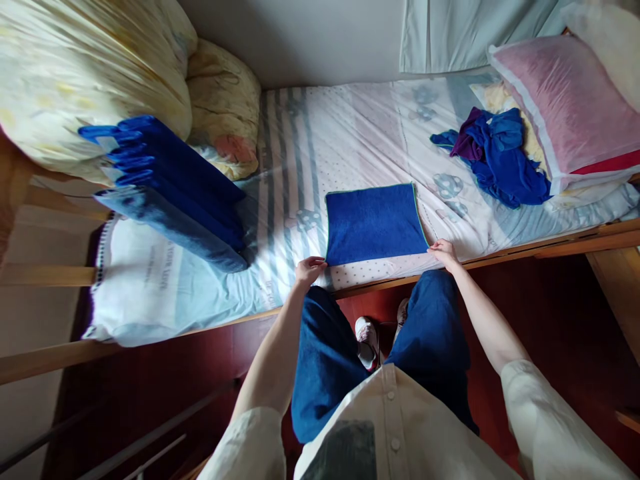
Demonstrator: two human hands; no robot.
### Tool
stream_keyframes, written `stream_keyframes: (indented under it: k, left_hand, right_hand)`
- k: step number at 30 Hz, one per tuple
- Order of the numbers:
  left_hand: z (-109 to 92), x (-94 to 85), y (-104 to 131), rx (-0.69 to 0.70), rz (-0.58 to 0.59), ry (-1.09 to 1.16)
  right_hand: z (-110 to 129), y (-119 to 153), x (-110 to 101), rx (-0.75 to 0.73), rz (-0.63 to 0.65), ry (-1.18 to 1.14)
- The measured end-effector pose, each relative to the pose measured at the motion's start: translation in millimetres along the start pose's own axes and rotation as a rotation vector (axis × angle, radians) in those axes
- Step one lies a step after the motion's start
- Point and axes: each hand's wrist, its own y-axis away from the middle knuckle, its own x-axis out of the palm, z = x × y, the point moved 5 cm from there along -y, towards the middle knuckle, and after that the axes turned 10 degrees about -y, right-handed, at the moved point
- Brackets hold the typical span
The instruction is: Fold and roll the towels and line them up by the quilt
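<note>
A blue towel with a thin green edge lies flat on the bed in front of me. My left hand pinches its near left corner. At the near right corner, the fingers of my right hand are closed on the same towel. To the left stands a row of folded blue cloths, with a paler blue one at its front. Crumpled blue and purple cloths are heaped on the right side of the bed.
The bed has a patterned sheet and a wooden edge close to my knees. Large yellowish bundles fill the far left. A pink cushion sits at the right end. Behind the bed are a wall and a pale curtain.
</note>
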Motion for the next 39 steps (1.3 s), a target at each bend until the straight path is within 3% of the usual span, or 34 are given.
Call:
stream_keyframes:
  k: [7,14,24,27,33,39]
  left_hand:
    - [-5,5.8,-1,0.041,0.072,-0.019]
    - [-11,1.9,4,0.054,0.025,0.032]
    - [-15,-1.8,7,0.082,0.066,-0.141]
    - [-12,-3.4,4,0.086,0.12,-0.215]
    - [-5,-1.7,7,0.097,0.389,-0.155]
    - [-15,-1.2,-12,-0.002,0.406,0.079]
  right_hand:
    - [3,6,10,0.0,0.078,-0.031]
    - [0,5,7,0.042,0.052,-0.05]
    - [3,18,7,0.106,0.103,-0.026]
    - [8,22,6,0.123,0.114,0.009]
    - [5,24,-6,0.169,0.224,0.092]
    - [9,3,-4,0.166,0.217,0.047]
